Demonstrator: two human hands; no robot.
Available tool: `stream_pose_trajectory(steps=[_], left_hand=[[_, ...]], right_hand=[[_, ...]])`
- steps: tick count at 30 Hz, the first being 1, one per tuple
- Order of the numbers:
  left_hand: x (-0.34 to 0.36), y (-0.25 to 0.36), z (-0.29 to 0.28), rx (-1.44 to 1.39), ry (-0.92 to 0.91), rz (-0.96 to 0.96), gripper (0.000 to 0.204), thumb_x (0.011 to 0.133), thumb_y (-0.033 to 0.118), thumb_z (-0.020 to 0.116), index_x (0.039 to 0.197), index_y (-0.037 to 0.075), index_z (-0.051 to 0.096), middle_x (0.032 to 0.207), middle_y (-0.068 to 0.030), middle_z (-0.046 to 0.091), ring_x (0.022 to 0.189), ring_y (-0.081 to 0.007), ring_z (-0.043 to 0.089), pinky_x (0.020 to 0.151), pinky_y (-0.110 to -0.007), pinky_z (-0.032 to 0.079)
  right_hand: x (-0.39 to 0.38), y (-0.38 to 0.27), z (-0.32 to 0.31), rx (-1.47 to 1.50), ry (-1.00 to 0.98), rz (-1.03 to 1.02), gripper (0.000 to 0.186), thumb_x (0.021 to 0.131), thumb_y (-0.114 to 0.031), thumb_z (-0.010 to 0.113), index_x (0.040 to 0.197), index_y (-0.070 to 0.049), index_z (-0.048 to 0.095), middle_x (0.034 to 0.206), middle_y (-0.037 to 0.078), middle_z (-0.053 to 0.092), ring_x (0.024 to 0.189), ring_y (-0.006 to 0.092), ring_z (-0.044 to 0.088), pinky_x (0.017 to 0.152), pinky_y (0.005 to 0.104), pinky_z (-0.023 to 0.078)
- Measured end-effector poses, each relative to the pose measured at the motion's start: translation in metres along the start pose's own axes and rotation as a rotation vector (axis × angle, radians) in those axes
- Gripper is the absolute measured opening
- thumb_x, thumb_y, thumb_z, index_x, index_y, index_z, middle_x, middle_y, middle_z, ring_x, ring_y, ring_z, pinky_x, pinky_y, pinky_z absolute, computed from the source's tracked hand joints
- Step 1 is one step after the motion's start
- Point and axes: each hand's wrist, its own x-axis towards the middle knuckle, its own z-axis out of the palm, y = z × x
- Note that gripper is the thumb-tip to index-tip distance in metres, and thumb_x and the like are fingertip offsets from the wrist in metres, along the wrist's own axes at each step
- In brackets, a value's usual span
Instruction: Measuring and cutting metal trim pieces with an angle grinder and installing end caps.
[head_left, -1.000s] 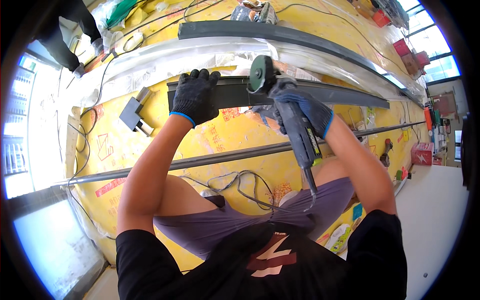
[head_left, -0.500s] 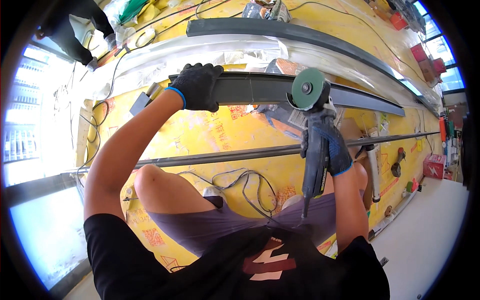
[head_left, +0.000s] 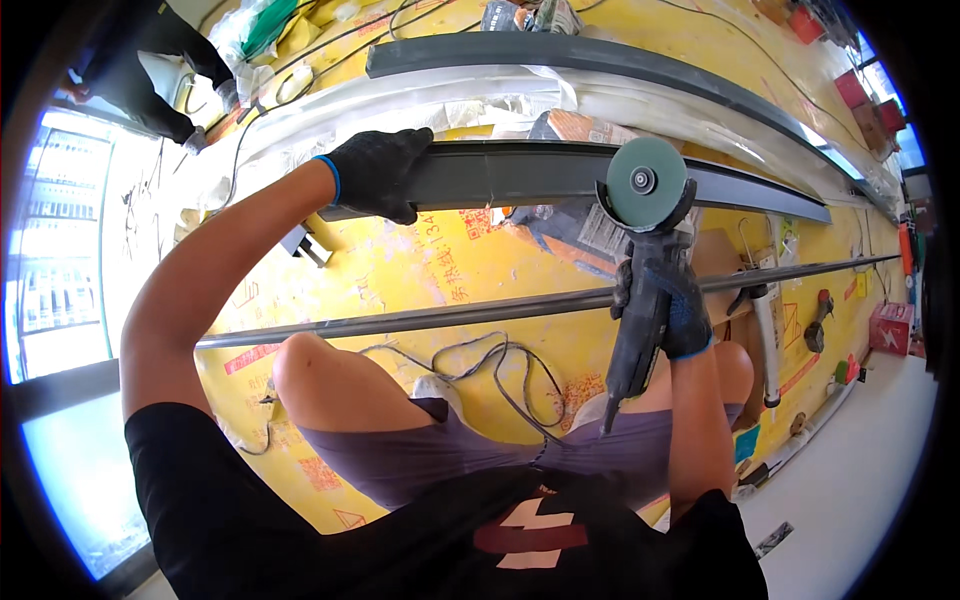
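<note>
My left hand [head_left: 378, 176], in a black glove with a blue cuff, is closed over the left end of a long dark grey metal profile [head_left: 490, 174]. An angle grinder [head_left: 640, 335] is gripped around its body by my right hand [head_left: 685, 308], also gloved. Its green disc [head_left: 632, 205] points away from me and overlaps the profile in the view; whether they touch I cannot tell. The power cord [head_left: 500, 365] lies looped on the floor between my legs. Beneath the profile is a crumpled printed bag [head_left: 575, 235], partly hidden.
A thin dark bar [head_left: 450, 313] crosses the yellow-sheeted floor in front of my knees. Farther off lies another grey profile [head_left: 560, 52] beside plastic wrapping [head_left: 400, 97]. A person in dark trousers [head_left: 150, 75] stands at the far left. A red box [head_left: 889, 328] is at the right.
The grinder has shifted a little to the right, and its disc faces me more squarely. My left hand has moved slightly left on the profile, still gripping. The whole view has shifted a bit.
</note>
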Motion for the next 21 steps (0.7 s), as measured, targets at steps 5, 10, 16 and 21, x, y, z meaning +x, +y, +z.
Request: stream_pose_trajectory(steps=[5, 10, 16, 21], left_hand=[[-0.01, 0.012, 0.021, 0.16, 0.137, -0.089, 0.083, 0.066, 0.036, 0.087, 0.132, 0.0, 0.052, 0.111, -0.0245, 0.065, 0.095, -0.0452, 0.069, 0.087, -0.053, 0.057], [-0.014, 0.032, 0.039, 0.224, 0.263, -0.138, 0.078, 0.067, 0.034, 0.086, 0.131, 0.002, 0.055, 0.112, -0.0225, 0.063, 0.097, -0.0419, 0.067, 0.086, -0.052, 0.056], [-0.021, 0.042, 0.049, 0.38, 0.39, -0.204, 0.069, 0.078, 0.031, 0.076, 0.137, 0.002, 0.053, 0.11, -0.0207, 0.062, 0.101, -0.04, 0.066, 0.084, -0.052, 0.053], [-0.022, 0.051, 0.038, 0.405, 0.17, -0.256, 0.081, 0.076, 0.023, 0.078, 0.146, 0.001, 0.045, 0.121, -0.0222, 0.059, 0.105, -0.0381, 0.063, 0.082, -0.055, 0.052]], right_hand=[[0.05, -0.028, 0.0, 0.007, -0.102, -0.04, 0.05, 0.094, -0.033, 0.072, 0.129, -0.001, 0.056, 0.098, 0.015, 0.065, 0.083, 0.0275, 0.068, 0.075, 0.0429, 0.059], [0.155, -0.053, -0.013, 0.168, -0.201, -0.106, 0.041, 0.096, -0.032, 0.069, 0.121, -0.001, 0.059, 0.098, 0.013, 0.066, 0.083, 0.0251, 0.068, 0.077, 0.041, 0.059], [0.203, -0.038, -0.036, 0.164, -0.219, -0.029, 0.036, 0.097, -0.03, 0.067, 0.118, -0.002, 0.059, 0.096, 0.013, 0.066, 0.082, 0.0273, 0.069, 0.078, 0.0463, 0.061], [0.199, -0.025, -0.045, 0.073, -0.143, -0.029, 0.036, 0.097, -0.029, 0.068, 0.121, -0.004, 0.059, 0.099, 0.015, 0.068, 0.085, 0.0298, 0.071, 0.077, 0.0516, 0.063]])
